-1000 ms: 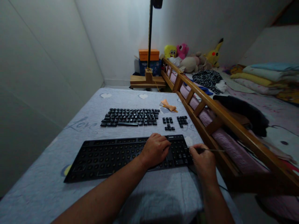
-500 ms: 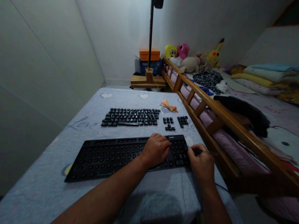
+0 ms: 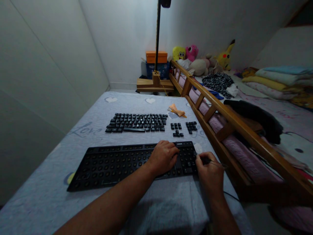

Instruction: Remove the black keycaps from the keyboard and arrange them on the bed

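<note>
A black keyboard (image 3: pixel 114 163) lies across the bed-like cloth surface, with most of its key positions bare of caps. A few caps still sit in the number pad at its right end. My left hand (image 3: pixel 163 158) rests on the keyboard just left of the number pad, its fingers curled down and pressing on it. At the keyboard's right edge, my right hand (image 3: pixel 210 168) is closed in a pinch around slim metal tweezers (image 3: pixel 216 162), whose thin arms stick out to the right. The tweezers' other end is hidden by the fingers and too dark to make out.
Removed keycaps (image 3: pixel 139 122) lie in keyboard order beyond the keyboard, with smaller groups (image 3: pixel 191 126) to the right. An orange cloth bow (image 3: pixel 177 110) lies behind these. A wooden bed rail (image 3: pixel 220 111) borders the right side; a dark cable (image 3: pixel 231 195) runs near my right wrist.
My right hand has shifted very slightly left, and the tweezers' outer end has tilted downward. My left hand and the keyboard look unmoved.
</note>
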The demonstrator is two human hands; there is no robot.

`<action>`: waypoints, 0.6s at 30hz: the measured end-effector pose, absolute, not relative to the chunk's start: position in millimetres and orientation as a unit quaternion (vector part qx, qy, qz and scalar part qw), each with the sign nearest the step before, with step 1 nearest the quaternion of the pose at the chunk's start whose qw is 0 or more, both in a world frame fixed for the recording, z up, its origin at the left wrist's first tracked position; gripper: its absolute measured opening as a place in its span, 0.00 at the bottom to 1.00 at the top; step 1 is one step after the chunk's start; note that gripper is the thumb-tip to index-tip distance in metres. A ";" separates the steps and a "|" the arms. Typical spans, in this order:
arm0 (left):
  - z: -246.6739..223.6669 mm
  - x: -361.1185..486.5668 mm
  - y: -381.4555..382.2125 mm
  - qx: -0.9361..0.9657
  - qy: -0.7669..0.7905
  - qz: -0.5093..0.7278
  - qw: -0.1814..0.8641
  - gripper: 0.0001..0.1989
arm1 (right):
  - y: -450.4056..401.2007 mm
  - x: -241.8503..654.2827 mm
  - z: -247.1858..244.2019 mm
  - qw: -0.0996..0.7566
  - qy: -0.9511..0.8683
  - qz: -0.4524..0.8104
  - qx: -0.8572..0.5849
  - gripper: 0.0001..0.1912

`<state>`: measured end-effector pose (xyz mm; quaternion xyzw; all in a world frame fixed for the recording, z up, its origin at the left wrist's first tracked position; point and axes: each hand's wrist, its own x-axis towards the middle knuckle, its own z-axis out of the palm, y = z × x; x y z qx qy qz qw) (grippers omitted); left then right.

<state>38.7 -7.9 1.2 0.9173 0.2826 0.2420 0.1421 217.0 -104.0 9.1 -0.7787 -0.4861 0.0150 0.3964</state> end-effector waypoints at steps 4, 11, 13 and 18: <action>2.2 38.8 -7.4 0.918 0.283 0.237 0.145 0.06 | -101.5 223.2 14.7 0.399 -0.438 0.072 -0.802 0.11; 0.4 38.6 -6.6 0.918 0.279 0.241 0.146 0.06 | -98.3 232.4 18.9 0.424 -0.407 0.131 -0.798 0.12; -0.3 38.6 -6.5 0.917 0.279 0.244 0.147 0.06 | -98.5 230.4 18.3 0.423 -0.409 0.121 -0.800 0.12; 0.2 38.5 -6.8 0.917 0.278 0.245 0.148 0.06 | -99.9 219.2 16.9 0.400 -0.434 0.058 -0.805 0.11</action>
